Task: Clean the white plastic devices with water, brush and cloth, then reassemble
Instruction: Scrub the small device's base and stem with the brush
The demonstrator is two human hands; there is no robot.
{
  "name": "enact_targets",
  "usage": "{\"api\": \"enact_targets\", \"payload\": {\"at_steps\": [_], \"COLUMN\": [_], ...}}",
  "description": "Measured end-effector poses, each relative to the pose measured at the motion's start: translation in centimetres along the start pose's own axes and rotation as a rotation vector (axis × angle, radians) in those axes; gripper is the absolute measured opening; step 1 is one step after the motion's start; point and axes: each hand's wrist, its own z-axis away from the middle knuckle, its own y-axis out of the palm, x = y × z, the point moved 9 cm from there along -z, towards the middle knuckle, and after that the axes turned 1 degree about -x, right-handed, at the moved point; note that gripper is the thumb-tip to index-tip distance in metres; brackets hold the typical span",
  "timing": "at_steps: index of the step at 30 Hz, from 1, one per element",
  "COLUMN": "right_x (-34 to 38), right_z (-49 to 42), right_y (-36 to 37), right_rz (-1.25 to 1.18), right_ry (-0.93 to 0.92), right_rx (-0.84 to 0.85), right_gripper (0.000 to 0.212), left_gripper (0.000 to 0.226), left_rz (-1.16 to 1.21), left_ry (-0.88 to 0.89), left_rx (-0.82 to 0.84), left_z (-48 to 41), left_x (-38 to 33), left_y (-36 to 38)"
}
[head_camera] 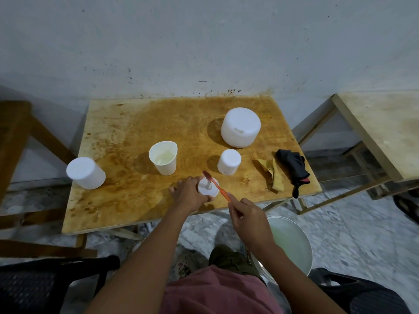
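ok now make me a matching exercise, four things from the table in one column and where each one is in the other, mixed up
Things
1. toothbrush
2. white cup
3. yellow cloth
4. large white cover

Places
a. back right part of the table
b. held in the right hand, bristles over the small white part
c. between the small white cap and the black cloth
d. upright near the middle of the table, liquid inside

Pairs: 1-b, 2-d, 3-c, 4-a
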Motion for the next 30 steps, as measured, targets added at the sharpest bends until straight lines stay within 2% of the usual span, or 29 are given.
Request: {"api": "enact_targets", "payload": {"at_steps": [5, 12, 16, 20, 30], "right_x": [-1.8, -2.6, -2.0, -2.7, -1.8], "right_z": [-0.3, 0.7, 1.5, 2.3, 2.8], "right_y": [1.7, 2.3, 1.8, 3.1, 2.4], "right_rz": [-0.377, -0.487, -0.541, -0.525, -0.527], "right_ry": [0.320, 0.449, 0.414, 0.477, 0.447], "right_rx": [0.126, 0.130, 0.081, 0.113, 0.066], "right_gripper": [0.031, 0.031, 0.031, 0.031, 0.029], "left_gripper": [0.072, 0.073, 0.069, 0.061, 0.060], "left_rz": [0.042, 0.047, 0.035, 0.078, 0.069], "left_ry": [0.026, 0.023, 0.017, 0.005, -0.052], "left_rx": [-0.017, -0.018, -0.036, -0.128, -0.265], "left_z": [0.2, 0.3, 0.4, 0.9, 1.1], "left_x": [-0.1, -0.1, -0.1, -0.2, 0.3], "left_y": [-0.2, -0.2, -0.2, -0.6, -0.3]}}
